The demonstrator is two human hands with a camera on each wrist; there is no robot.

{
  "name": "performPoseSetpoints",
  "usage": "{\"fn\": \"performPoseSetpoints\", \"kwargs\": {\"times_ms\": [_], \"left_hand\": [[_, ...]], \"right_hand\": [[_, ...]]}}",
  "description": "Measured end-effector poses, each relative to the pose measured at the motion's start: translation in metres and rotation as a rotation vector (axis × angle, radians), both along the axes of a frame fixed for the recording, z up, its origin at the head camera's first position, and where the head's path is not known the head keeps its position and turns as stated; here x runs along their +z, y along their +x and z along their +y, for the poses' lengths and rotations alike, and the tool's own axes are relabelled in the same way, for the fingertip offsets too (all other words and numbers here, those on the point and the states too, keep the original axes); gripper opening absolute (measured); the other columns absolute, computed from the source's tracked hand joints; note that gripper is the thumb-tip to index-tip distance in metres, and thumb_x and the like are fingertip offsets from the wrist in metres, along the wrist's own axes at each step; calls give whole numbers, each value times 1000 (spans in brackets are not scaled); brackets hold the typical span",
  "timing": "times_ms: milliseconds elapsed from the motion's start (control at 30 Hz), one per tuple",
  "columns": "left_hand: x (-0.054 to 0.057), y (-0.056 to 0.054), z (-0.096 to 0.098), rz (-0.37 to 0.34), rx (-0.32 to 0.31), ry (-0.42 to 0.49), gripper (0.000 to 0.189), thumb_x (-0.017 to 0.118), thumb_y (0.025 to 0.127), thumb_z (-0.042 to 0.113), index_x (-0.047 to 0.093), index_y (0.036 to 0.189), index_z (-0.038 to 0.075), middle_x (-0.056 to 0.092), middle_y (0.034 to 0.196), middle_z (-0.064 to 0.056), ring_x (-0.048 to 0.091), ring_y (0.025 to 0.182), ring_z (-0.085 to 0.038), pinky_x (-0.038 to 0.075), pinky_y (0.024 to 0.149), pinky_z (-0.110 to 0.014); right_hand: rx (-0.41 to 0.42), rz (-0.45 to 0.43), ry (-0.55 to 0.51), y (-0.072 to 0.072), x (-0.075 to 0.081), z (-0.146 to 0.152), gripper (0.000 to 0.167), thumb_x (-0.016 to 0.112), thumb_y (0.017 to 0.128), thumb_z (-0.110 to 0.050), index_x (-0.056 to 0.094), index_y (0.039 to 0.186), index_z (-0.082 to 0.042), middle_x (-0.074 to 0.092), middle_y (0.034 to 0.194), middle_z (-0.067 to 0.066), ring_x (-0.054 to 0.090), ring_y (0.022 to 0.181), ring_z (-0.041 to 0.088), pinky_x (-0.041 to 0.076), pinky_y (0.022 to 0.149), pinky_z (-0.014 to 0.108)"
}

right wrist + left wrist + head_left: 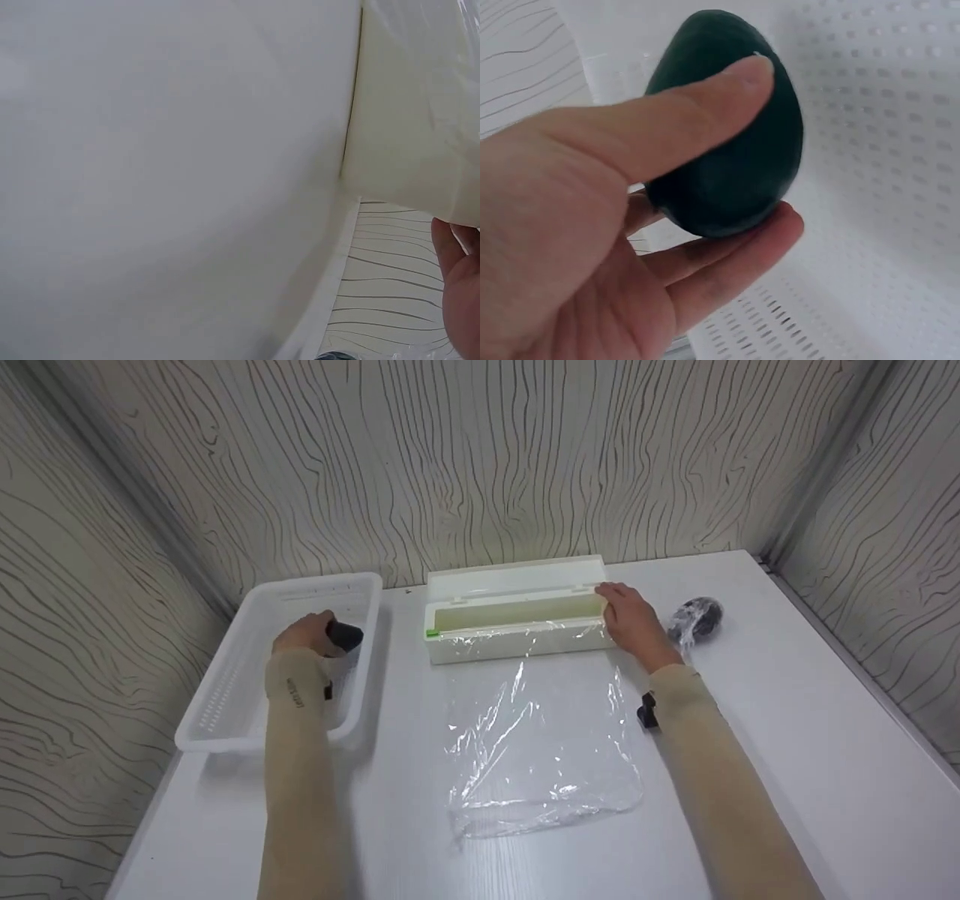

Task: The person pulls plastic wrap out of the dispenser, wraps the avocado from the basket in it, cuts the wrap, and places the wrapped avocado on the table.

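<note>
My left hand (304, 634) grips a dark green, egg-shaped avocado (735, 184) inside the white perforated basket (225, 745). In the left wrist view the thumb lies across its front, with fingers beneath it. At the right end of a white cling film box (444, 652), my right hand (637, 630) rests its fingers on the corner. The box's lid stands raised at the back, showing a pale yellowish roll inside. From the box a sheet of clear cling film (540, 735) spreads forward over the table.
A dark, rounded thing wrapped in cling film (701, 619) lies on the table (810, 720), right of my right hand. Wood-grain patterned panels (495, 457) stand behind the table and along its sides. A small green piece (433, 633) sits at the box's left end.
</note>
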State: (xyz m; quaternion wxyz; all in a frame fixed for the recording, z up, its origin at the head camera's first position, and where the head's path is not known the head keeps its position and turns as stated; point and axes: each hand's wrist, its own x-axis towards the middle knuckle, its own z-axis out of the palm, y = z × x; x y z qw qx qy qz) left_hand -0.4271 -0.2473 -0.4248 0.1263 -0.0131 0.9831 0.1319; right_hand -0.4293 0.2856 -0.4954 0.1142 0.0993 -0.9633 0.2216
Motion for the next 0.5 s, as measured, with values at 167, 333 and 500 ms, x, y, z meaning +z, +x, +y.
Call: {"fn": "performPoseSetpoints", "kwargs": {"times_ms": [167,333,500], "left_hand": [[8,-3,0,48,-57,15,61,74,85,18,45,138,9,51,134,-21,50,124,-42,41,104,-60],[14,-5,1,112,-114,41,59,74,86,17,46,137,11,51,133,-20,52,122,-42,42,103,-61],[21,-1,2,213,-184,5,60,75,84,15,46,136,7,51,130,-25,55,116,-46,45,98,-60]], "right_hand": [[-4,16,-9,0,-1,0,42,37,102,-10,46,142,-5,44,146,18,38,138,39,31,117,52],[-8,2,-16,0,0,0,42,37,102,-10,46,142,-6,43,147,18,38,138,38,31,117,51],[-5,4,-23,0,0,-1,41,37,101,-10,47,141,-5,44,146,17,39,137,38,31,116,52]]}}
